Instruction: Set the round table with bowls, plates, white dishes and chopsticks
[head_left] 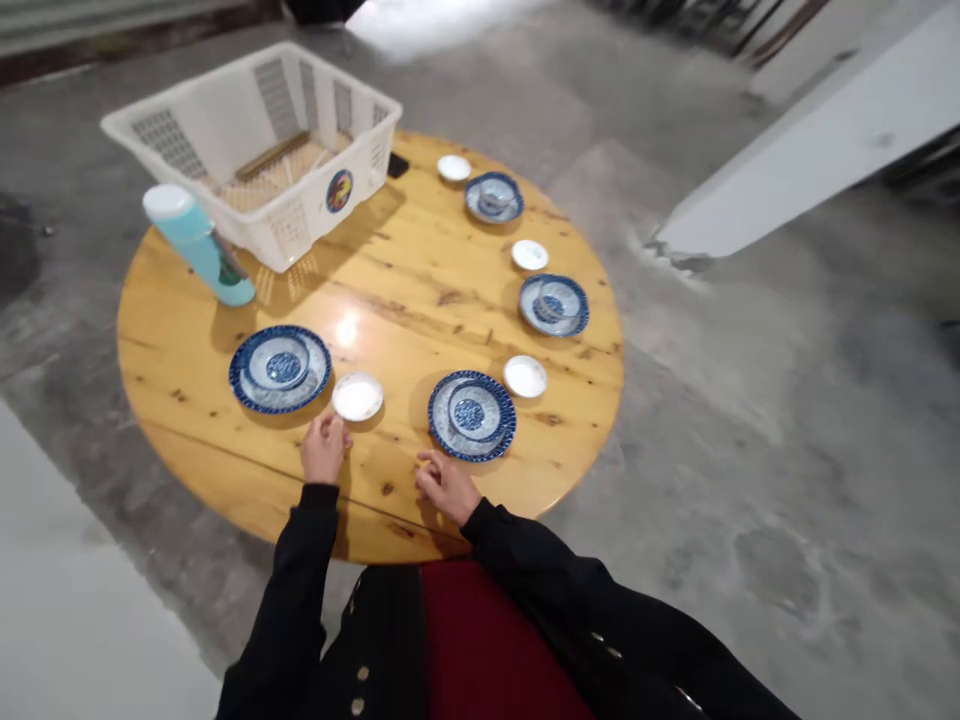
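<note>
At the near edge of the round table, my left hand (324,450) has its fingers curled in, with nothing visible in them. Just ahead of its knuckles sits a small white dish (358,397); whether they touch I cannot tell. My right hand (448,485) is loosely bent, fingers a little apart, and holds nothing. It is just below a blue-patterned plate (441,440) carrying a glass bowl (471,413). Another blue-patterned plate (244,390) with a glass bowl (283,366) lies beyond my left hand. A second white dish (526,377) stands to the right.
A white plastic basket (315,215) with chopsticks (277,175) stands at the back left of the wooden table (420,270), beside a turquoise thermos (199,245). Further plates (577,300) and small dishes (530,255) line the right side. A white pillar (787,150) rises from the floor.
</note>
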